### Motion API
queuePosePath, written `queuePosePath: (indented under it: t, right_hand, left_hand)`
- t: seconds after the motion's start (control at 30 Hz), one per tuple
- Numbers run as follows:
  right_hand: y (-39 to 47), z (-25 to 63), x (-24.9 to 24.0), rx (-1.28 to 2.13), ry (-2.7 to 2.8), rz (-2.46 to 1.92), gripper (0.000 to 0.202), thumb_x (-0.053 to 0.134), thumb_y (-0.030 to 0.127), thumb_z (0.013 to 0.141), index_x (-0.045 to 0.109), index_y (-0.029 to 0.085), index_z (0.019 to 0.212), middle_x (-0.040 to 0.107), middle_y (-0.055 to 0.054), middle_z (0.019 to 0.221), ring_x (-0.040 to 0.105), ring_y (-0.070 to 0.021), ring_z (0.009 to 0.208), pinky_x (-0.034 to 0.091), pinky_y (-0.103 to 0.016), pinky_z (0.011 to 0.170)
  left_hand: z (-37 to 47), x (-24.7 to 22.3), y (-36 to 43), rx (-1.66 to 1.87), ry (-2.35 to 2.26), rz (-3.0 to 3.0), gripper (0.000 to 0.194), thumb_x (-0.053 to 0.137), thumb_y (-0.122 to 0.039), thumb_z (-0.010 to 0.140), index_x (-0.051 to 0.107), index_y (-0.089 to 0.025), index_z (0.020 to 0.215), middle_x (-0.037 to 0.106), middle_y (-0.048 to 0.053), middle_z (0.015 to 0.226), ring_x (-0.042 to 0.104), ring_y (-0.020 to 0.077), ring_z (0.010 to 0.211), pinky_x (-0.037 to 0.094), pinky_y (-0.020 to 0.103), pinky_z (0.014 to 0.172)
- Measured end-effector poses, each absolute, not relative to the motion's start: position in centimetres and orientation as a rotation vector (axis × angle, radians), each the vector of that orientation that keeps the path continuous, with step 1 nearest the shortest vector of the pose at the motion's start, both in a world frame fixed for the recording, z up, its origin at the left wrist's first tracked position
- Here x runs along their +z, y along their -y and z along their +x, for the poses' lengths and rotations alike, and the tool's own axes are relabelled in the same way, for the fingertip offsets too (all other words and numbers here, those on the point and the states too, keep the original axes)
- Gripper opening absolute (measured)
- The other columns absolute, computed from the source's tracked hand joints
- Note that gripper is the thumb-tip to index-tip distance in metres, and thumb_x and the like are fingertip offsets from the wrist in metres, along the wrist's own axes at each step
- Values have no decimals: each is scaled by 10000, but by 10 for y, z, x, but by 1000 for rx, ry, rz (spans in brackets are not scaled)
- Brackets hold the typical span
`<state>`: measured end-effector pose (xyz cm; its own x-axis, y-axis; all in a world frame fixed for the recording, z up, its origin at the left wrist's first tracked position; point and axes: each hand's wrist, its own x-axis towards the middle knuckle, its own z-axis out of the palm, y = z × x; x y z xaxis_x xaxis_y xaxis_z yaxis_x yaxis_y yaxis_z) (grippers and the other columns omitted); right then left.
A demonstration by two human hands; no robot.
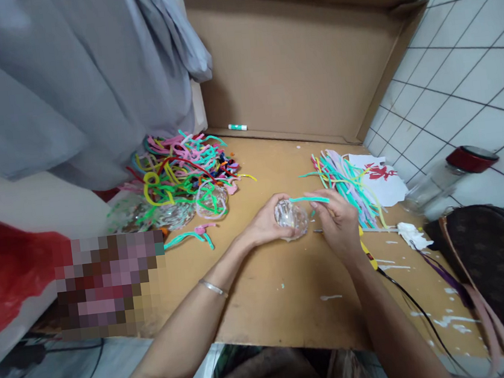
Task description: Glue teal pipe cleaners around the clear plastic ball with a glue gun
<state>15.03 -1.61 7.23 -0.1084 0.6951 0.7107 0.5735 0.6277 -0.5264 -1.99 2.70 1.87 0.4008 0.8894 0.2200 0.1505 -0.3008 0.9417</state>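
Observation:
My left hand (268,220) is wrapped round a clear plastic cup-like piece (292,219), tilted with its round end toward me. Between the thumb and fingers of my right hand (338,218) is a turquoise pipe cleaner (305,199), its far end reaching the upper edge of the clear piece. Beyond my right hand lies a bundle of turquoise, lilac and pink pipe cleaners (346,181). A yellow tool with a black cord (368,251), perhaps a glue gun, lies partly hidden beside my right wrist.
A tangled heap of coloured pipe cleaners (181,167) lies at the back left, with clear plastic pieces (175,214) before it. A glue stick (238,127) rests by the cardboard wall (292,63). On the right stand a glass bottle (437,183) and a brown bag (498,270).

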Motion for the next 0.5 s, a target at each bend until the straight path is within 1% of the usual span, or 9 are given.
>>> queuePosePath:
  t: [0.07, 0.2, 0.33, 0.43, 0.5]
  right_hand:
    - [18, 150, 71, 112, 1823, -1002, 242, 453, 234, 905, 684, 223, 979, 696, -51, 957, 636, -182, 951, 507, -363, 861]
    - [21, 152, 68, 76, 1900, -993, 260, 456, 230, 908, 639, 226, 1092, 682, -68, 1081, 621, -190, 1041, 494, -388, 922]
    - [21, 154, 66, 62, 1936, -943, 268, 434, 179, 917, 650, 213, 1072, 684, -67, 1059, 629, -174, 1015, 502, -345, 901]
    - [21, 153, 65, 33, 1944, -948, 246, 475, 208, 912, 660, 212, 1074, 687, -68, 1046, 629, -179, 1007, 503, -337, 894]
    - [20, 152, 65, 16, 1951, -950, 241, 487, 240, 914, 673, 216, 1066, 692, -69, 1040, 633, -183, 1002, 507, -336, 883]
  left_hand:
    - [-20, 18, -27, 993, -920, 1730, 747, 784, -223, 523, 438, -186, 1184, 536, 40, 1072, 531, 204, 958, 445, 324, 864]
    - [-21, 19, -27, 975, -931, 1745, 753, 789, -217, 533, 430, -190, 1195, 543, 36, 1057, 537, 201, 948, 455, 322, 856]
    - [-21, 20, -26, 981, -881, 1674, 745, 785, -217, 532, 423, -182, 1182, 539, 18, 986, 539, 183, 898, 461, 302, 810]
    - [-20, 19, -26, 975, -831, 1624, 733, 773, -217, 543, 412, -184, 1180, 531, 3, 945, 535, 166, 856, 456, 284, 769]
    - [-21, 18, -27, 968, -819, 1635, 722, 765, -214, 558, 409, -190, 1186, 532, 1, 946, 534, 159, 849, 452, 283, 769]
